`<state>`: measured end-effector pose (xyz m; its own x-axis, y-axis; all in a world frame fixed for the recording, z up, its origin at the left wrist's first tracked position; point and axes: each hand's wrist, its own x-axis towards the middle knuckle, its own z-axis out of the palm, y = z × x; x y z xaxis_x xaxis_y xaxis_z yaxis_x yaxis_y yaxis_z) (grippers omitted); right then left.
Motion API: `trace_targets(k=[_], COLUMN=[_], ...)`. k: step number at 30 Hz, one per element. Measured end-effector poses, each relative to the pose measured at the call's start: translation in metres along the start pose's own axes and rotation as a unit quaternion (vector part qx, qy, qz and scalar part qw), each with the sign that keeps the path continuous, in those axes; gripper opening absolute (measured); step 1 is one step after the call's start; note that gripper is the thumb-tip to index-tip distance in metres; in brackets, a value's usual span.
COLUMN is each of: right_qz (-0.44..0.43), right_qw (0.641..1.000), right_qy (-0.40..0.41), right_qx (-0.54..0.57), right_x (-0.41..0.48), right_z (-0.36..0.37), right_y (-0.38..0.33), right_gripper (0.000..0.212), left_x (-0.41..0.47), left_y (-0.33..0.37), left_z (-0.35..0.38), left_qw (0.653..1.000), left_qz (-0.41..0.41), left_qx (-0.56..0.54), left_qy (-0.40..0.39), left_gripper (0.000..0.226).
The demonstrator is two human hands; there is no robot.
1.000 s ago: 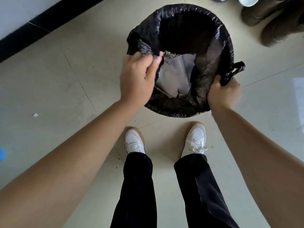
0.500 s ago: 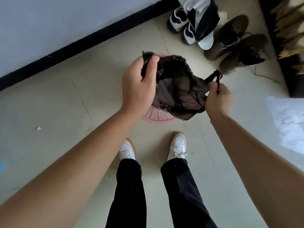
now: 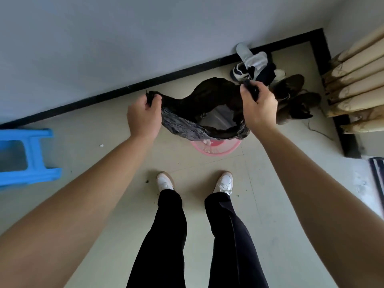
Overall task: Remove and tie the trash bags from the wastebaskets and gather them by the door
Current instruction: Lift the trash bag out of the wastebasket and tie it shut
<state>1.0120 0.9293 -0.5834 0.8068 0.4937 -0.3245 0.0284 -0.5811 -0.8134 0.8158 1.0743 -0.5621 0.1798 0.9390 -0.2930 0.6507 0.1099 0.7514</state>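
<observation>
- The left hand (image 3: 143, 115) is closed round one top corner of the black trash bag (image 3: 187, 123), with the plastic bunched between thumb and fingers.
- The right hand (image 3: 259, 107) is clamped on the opposite top corner. The two hands are well apart and the bag's rim is stretched between them.
- The bag hangs in the air with its mouth open. Something pale grey shows inside, but what it is cannot be told.
- The pink wastebasket (image 3: 216, 149) stands on the tiled floor (image 3: 104, 163) directly below the bag. Only its near rim shows, and the view does not show whether the bag's bottom is still inside it.
- The person's white sneakers (image 3: 165, 181) are planted just short of the basket, below black trousers (image 3: 166, 235).
- A blue plastic stool (image 3: 27, 156) stands at the left.
- A heap of shoes (image 3: 295, 92) lies against the black baseboard (image 3: 104, 98) in the corner. Any marks on them are too small to read.
- Pale rolled mats (image 3: 357, 86) lean at the right.
</observation>
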Motion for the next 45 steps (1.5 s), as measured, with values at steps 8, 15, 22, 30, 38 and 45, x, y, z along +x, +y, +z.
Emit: trace_targets(k=[8, 15, 22, 30, 38, 45], right_qz=[-0.091, -0.087, -0.072, -0.027, -0.026, 0.001], right_qw=[0.996, 0.993, 0.986, 0.97, 0.977, 0.954], right_qy=[-0.02, -0.03, -0.035, -0.126, -0.118, -0.165], right_qx=[0.011, -0.071, -0.144, -0.205, -0.176, -0.252], right_x=[-0.04, -0.084, -0.101, -0.072, -0.119, -0.141], right_z=[0.041, 0.118, 0.235, 0.356, 0.36, 0.353], right_y=[-0.096, -0.118, -0.074, 0.053, 0.098, 0.195], right_gripper=[0.028, 0.028, 0.031, 0.042, 0.104, 0.14], left_x=[0.006, 0.041, 0.095, 0.137, 0.091, 0.055], left_y=[0.009, -0.066, -0.2, -0.358, -0.409, -0.476], left_z=[-0.104, -0.189, -0.224, -0.161, -0.15, -0.115], left_qw=[0.994, 0.995, 0.996, 0.994, 0.988, 0.968], left_qz=[0.063, 0.067, 0.059, -0.062, -0.145, -0.164], left_qx=[0.008, -0.003, 0.048, 0.073, 0.036, 0.158], left_qy=[0.086, 0.068, 0.056, 0.052, 0.034, -0.104], left_gripper=[0.01, 0.011, 0.013, 0.019, 0.092, 0.137])
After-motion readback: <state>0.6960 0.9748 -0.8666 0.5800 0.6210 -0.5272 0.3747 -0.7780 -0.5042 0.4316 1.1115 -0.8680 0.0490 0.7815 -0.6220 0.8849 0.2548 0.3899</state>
